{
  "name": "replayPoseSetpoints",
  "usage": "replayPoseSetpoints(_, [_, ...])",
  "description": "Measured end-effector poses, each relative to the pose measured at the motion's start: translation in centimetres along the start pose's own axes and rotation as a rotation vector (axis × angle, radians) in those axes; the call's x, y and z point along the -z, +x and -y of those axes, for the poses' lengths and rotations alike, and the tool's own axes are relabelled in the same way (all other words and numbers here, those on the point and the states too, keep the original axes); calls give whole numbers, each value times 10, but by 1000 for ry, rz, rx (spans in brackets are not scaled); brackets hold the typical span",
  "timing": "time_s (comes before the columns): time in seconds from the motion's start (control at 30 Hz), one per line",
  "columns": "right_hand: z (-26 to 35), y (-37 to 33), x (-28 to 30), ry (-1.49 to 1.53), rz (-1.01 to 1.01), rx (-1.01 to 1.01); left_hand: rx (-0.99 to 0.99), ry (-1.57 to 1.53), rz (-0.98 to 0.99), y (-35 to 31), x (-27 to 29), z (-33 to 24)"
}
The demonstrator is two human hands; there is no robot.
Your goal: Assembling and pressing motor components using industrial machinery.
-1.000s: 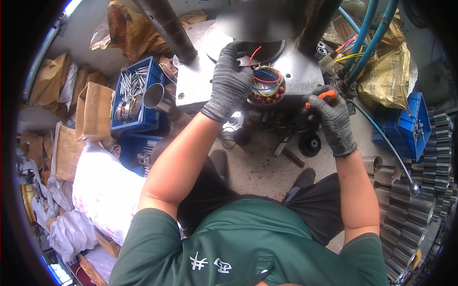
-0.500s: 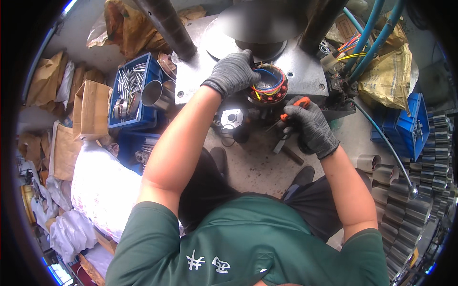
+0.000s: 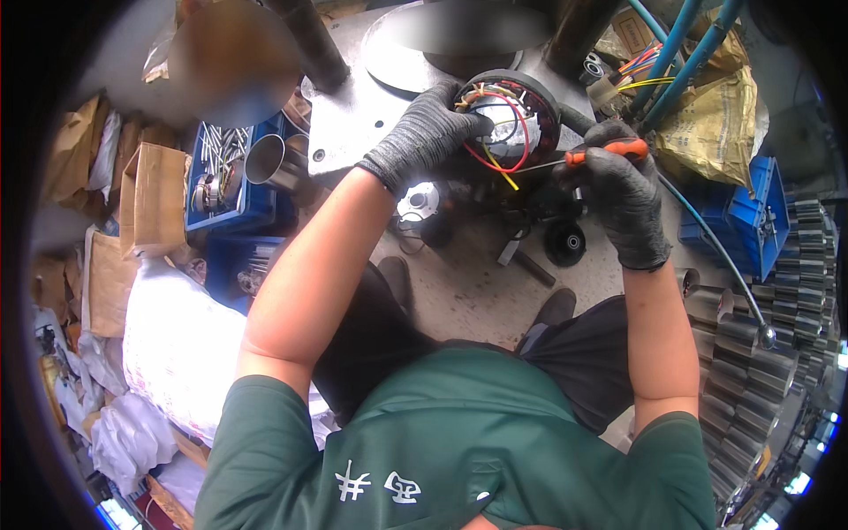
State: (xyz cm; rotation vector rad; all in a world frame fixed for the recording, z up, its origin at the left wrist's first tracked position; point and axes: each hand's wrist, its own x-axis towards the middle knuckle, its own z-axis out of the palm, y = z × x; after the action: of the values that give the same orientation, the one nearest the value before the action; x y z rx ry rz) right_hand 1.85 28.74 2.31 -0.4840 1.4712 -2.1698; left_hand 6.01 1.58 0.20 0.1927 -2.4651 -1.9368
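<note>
Many metal rods (image 3: 223, 146) in blue bin (image 3: 256, 201), hands (image 3: 420, 139) holding wired ring (image 3: 541, 102), screwdriver (image 3: 609, 153)

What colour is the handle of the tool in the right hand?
The handle is orange, seen best in the head view.

Arms (image 3: 296, 274) forward, right fingers (image 3: 609, 133) curled

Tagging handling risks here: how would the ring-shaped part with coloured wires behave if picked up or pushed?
The ring-shaped part is probably heavy for its size, given its packed windings. Its round outer wall suggests it could roll on edge. The coloured wires, looping loosely, look floppy.
</note>
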Motion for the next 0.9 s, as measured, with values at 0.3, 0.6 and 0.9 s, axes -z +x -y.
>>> replayPoseSetpoints(0.3, [31,-32,-22,-193,-11,297,128,-370,26,-24,-7,-5])
replayPoseSetpoints(0.6, [20,-29,-18,-332,9,369,38,-254,-7,-27,-8,1])
replayPoseSetpoints(0.9, [13,-31,-26,-415,-41,398,-10,-2,-60,-46,-16,-30])
